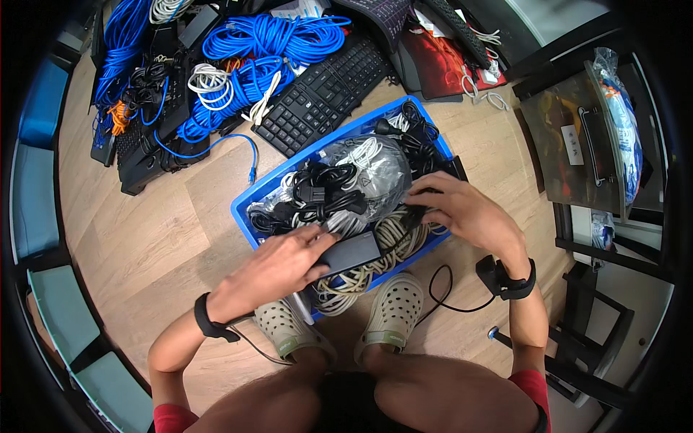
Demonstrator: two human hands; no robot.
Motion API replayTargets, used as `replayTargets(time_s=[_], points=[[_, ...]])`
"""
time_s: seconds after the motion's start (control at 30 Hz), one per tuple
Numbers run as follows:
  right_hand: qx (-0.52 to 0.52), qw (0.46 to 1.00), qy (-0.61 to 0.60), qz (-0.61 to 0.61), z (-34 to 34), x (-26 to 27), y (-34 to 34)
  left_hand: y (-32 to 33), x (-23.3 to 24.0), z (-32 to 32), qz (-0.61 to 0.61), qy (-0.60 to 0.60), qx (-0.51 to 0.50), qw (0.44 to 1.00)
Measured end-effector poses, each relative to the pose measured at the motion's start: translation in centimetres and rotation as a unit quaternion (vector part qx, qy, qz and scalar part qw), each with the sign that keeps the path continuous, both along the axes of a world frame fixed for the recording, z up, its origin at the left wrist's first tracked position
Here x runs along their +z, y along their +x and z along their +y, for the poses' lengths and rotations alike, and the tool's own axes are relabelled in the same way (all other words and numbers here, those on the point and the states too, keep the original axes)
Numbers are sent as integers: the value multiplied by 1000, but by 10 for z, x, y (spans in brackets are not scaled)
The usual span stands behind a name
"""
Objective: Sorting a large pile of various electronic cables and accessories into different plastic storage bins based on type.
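Note:
A blue plastic bin full of cables stands on the floor before my feet. My left hand grips the left end of a black power adapter at the bin's near side. My right hand has its fingers on black cable and a dark connector at the bin's right side. Between my hands lie a clear plastic bag with a white cable, bundled black power cords and coiled beige cable.
Beyond the bin lie a black keyboard, coiled blue network cables and a red mouse pad. A lidded grey storage box stands on a rack at the right. Light blue boxes line the left. Beige clogs are near the bin.

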State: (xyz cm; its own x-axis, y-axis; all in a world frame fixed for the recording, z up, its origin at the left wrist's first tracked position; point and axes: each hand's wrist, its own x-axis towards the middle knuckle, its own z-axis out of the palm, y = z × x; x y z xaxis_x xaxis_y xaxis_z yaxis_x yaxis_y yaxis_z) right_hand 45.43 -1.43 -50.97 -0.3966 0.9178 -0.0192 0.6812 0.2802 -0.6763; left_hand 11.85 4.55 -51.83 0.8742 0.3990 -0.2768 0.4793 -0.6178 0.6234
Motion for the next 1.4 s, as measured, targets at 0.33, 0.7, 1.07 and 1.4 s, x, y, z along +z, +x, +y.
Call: replayTargets(time_s=[0.33, 0.7, 1.07, 1.4], points=[[-80, 991, 64, -84, -17, -17, -12, 3, -6, -23, -14, 94, -13, 995], [-51, 993, 39, -99, -31, -33, -32, 5, -9, -19, 64, 80, -21, 995], [-16, 997, -10, 73, -43, -20, -44, 0, -9, -11, 67, -10, -57, 996], [-43, 971, -119, 201, -34, -40, -60, -3, -14, -9, 41, -22, -45, 998]])
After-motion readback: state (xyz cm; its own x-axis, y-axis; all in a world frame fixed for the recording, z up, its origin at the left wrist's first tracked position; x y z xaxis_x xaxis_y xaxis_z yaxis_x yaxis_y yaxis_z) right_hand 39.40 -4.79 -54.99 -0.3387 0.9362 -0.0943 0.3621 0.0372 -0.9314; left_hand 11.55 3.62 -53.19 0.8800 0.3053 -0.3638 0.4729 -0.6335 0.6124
